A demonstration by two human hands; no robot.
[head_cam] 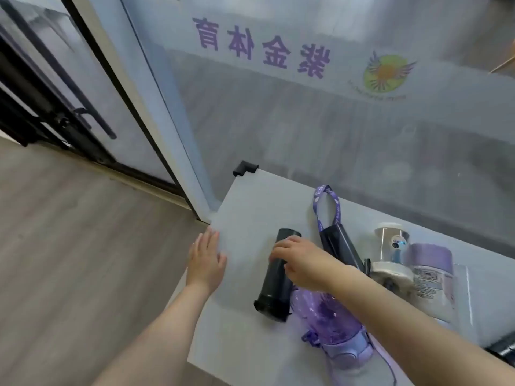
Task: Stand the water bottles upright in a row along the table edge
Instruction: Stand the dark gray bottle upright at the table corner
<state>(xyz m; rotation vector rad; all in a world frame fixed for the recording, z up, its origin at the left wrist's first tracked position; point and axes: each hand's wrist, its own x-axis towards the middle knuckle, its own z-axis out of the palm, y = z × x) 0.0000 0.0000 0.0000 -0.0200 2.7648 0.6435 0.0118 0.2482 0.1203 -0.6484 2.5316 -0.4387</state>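
Since every bottle I can see is lying on its side, I'd say this job has basically just started and nothing is in a row yet. The right hand [299,263] has its grip curled over the black bottle [276,274], which lies flat on the tabletop [250,207] with its cap end pointing back toward the person. Fingers are wrapped over the upper part of the body, so it looks like a grasp, though the bottle hasn't left the surface. The left hand [207,260] is flat and spread, holding nothing, resting at the left border of the tabletop.

What's left, as far as I can tell:
- the purple translucent bottle [331,319], on its side right next to the black one, partly under the right forearm
- a dark slim bottle [338,246] with a purple lanyard [326,204], lying flat further back
- a clear one with white ends [391,254], also tipped over
- a pale lilac printed bottle [430,277] beside that, lying down too

So five to stand up, zero done. My guess is the black one goes first, near the left edge where the open hand sits.
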